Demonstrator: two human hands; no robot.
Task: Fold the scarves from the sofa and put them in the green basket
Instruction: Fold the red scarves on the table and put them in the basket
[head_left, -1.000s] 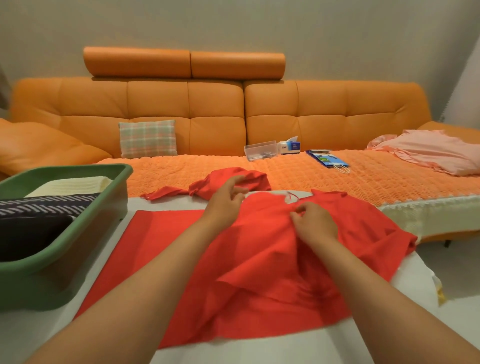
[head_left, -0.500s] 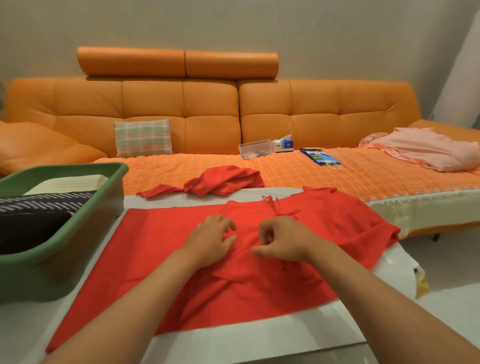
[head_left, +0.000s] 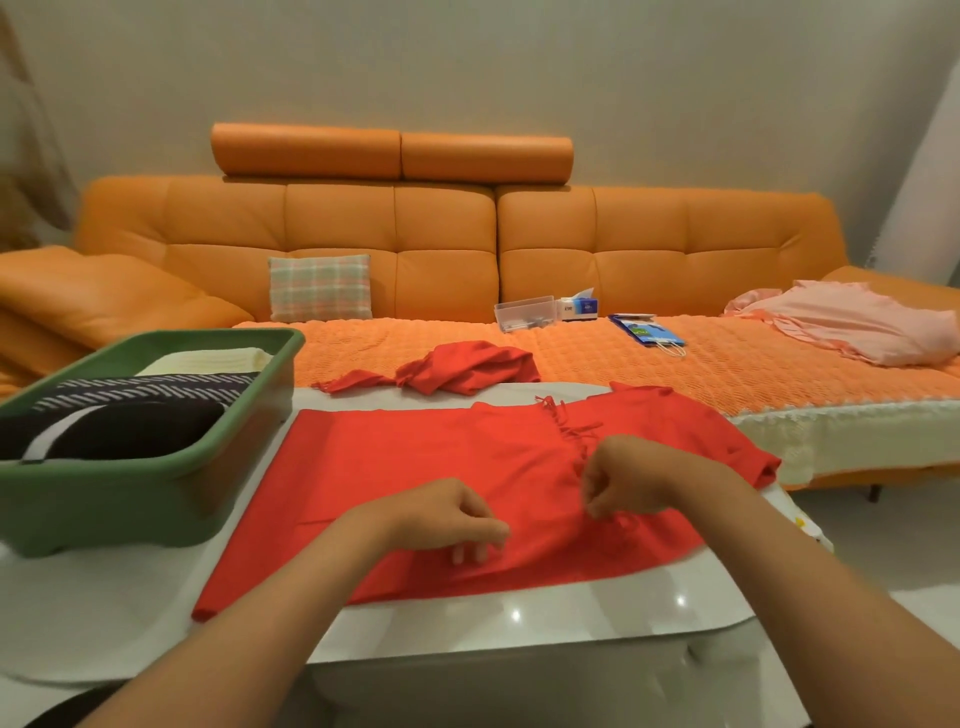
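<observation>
Pinching the red scarf (head_left: 415, 467) with my left hand (head_left: 447, 517) and right hand (head_left: 631, 480), I see the green basket (head_left: 156, 467) just beside its left edge; the table (head_left: 519, 618) is bare near me.

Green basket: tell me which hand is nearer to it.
Left. The left hand rests on the red scarf just right of the green basket; the right hand is farther right.

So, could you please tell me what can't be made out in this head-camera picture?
- Green basket: its left part is cut off by the frame edge, and the folded items overlap, so their count is unclear.
- Red scarf: the left hand and right hand cover the cloth under them.
- Clear box on the sofa: contents too small to tell.
- Blue packet: print too small to read.
</observation>
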